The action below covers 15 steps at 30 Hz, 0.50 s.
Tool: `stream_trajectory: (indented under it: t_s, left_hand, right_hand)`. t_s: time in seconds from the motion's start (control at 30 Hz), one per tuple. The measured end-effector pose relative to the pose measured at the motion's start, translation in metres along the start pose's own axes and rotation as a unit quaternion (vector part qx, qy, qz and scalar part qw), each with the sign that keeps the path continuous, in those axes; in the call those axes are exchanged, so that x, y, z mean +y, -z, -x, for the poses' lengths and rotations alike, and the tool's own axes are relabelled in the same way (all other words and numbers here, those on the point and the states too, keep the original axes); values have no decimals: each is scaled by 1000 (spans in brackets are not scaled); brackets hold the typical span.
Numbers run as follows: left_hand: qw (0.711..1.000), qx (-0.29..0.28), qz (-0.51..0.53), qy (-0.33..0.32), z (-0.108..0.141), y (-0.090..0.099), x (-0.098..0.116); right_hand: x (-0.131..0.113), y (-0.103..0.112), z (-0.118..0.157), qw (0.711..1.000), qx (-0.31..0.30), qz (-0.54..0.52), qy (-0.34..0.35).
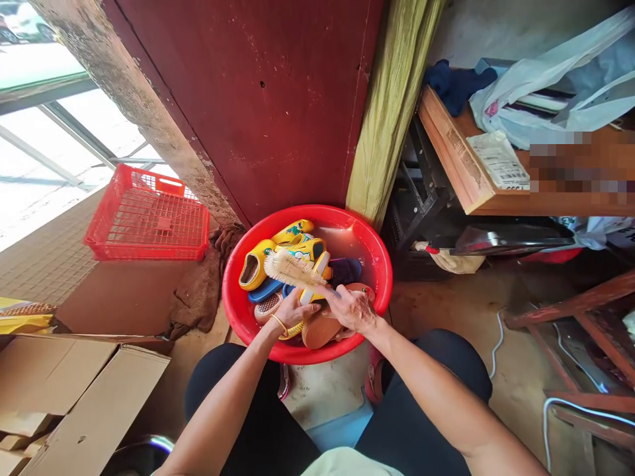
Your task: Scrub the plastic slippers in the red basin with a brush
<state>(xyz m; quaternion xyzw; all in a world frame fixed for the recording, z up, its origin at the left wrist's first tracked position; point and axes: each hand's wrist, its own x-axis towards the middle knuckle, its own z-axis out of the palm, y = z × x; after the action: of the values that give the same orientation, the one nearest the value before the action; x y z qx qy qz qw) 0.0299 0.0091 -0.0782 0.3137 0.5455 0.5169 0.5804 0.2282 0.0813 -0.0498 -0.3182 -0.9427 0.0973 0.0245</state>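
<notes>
A round red basin (383,264) holds cloudy water and several shoes. In it lie yellow clogs (254,266), a blue shoe (266,289), a dark blue shoe (346,270) and a tan sole (320,329). My right hand (353,308) is closed around the handle of a brush (292,270), whose pale bristles lie over the yellow clogs. My left hand (296,309), with a gold bangle at the wrist, has its fingers closed on a yellow and white shoe (311,296) beneath the brush.
A red plastic crate (163,225) stands at the left, beside a brown cloth (198,307). Cardboard boxes (99,403) are at the lower left. A wooden table (476,178) with plastic bags is at the upper right, and a wooden stool (575,330) at the right. A red door is behind the basin.
</notes>
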Motion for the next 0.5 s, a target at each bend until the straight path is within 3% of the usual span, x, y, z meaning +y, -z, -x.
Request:
stream_trajectory:
  t_s: [0.17,0.37,0.5]
  left_hand:
    - [998,20,-60,22,-3,7,9]
    - [997,18,-72,38,6,16,11]
    - [998,43,16,33,10,16,14]
  right_hand:
    - [25,7,-13,987,28,-6,-156]
    - [18,4,-7,997,32,-6,-77]
    - [31,9,-9,988,18,-6,-155]
